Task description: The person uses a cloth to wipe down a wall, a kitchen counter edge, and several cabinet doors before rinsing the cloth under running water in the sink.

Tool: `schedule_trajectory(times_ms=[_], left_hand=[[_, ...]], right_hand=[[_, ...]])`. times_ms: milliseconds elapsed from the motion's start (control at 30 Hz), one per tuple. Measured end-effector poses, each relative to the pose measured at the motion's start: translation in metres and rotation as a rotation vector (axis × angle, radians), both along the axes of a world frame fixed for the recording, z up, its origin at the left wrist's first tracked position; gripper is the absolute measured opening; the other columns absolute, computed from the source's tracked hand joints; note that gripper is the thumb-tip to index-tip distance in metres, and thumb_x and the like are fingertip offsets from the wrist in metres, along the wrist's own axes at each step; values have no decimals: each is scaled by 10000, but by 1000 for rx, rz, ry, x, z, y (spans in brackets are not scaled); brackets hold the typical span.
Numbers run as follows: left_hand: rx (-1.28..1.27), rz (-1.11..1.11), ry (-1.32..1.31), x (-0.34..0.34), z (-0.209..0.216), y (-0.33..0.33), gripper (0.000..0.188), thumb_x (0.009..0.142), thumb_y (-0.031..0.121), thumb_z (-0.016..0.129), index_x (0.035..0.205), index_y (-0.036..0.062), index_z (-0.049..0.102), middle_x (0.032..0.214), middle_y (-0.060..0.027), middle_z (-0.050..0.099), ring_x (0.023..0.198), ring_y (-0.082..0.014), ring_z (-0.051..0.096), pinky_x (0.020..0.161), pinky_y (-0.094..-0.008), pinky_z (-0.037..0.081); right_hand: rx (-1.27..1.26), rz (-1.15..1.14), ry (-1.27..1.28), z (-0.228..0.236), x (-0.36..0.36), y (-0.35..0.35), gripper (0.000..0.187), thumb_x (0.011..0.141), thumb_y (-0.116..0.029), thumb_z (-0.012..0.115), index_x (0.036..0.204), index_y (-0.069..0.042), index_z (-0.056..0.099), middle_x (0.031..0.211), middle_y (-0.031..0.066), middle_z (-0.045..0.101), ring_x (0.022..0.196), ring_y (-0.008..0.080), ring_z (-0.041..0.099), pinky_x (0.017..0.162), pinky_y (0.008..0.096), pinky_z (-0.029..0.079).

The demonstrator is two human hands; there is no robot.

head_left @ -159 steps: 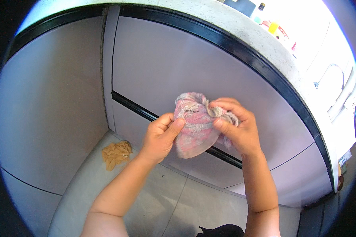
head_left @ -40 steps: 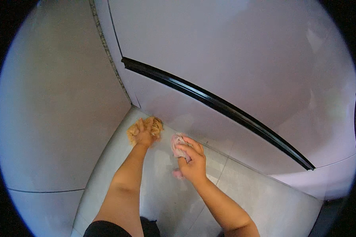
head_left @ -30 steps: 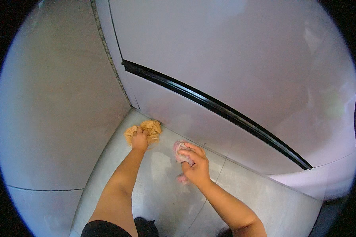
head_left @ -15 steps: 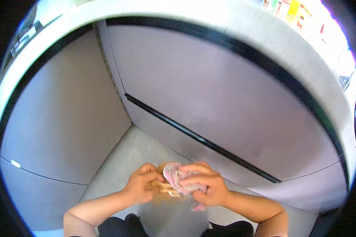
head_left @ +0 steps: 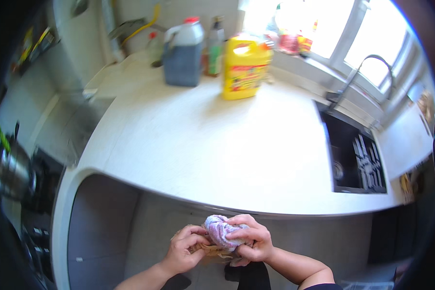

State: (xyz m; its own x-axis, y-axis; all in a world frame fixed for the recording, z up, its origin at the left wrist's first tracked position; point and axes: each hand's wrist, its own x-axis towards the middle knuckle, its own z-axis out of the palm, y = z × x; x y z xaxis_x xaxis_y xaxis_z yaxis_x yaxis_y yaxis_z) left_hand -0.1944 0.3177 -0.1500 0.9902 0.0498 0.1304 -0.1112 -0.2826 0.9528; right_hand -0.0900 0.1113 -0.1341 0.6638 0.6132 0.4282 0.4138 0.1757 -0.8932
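Note:
In front of the counter edge, my right hand (head_left: 257, 239) is closed round a bunched pink-and-white cloth (head_left: 221, 232), with a loose end hanging below the fingers. My left hand (head_left: 186, 247) is beside it, its fingers pinching a thin, light-brown item (head_left: 215, 251). That brown item lies under the cloth and between the two hands. Blur and the fingers hide what kind of thing it is.
A pale countertop (head_left: 179, 140) curves ahead of me. On it stand a yellow jug (head_left: 246, 67), a red-capped jug of dark liquid (head_left: 182, 55) and a bottle (head_left: 214, 48). The black sink (head_left: 345, 150) is at right, with a tall faucet (head_left: 372, 60); a steel pot (head_left: 13, 166) is at left.
My view has swung up from the cabinet fronts and floor to the countertop and window. Both hands still hold the cloth and the brown item close together, now slightly lower in view.

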Motion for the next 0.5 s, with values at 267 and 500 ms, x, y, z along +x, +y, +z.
schedule_trajectory(times_ms=[267, 500], left_hand=[[53, -30, -7, 86, 141, -102, 220, 661, 1, 664, 869, 70, 665, 1031, -131, 610, 921, -238, 620, 772, -303, 499], [407, 165, -223, 267, 152, -175, 189, 691, 58, 627, 872, 85, 674, 1066, -147, 596, 1042, -323, 575, 896, -392, 478]], right_hand=[[395, -854, 485, 104, -7, -158, 440, 631, 103, 437, 1021, 55, 636, 1223, 196, 565, 1134, 252, 548, 995, 344, 402], [535, -1052, 651, 126, 1, -258, 426, 679, 127, 468, 1077, 66, 606, 1177, 154, 585, 1038, 209, 589, 912, 306, 471]])
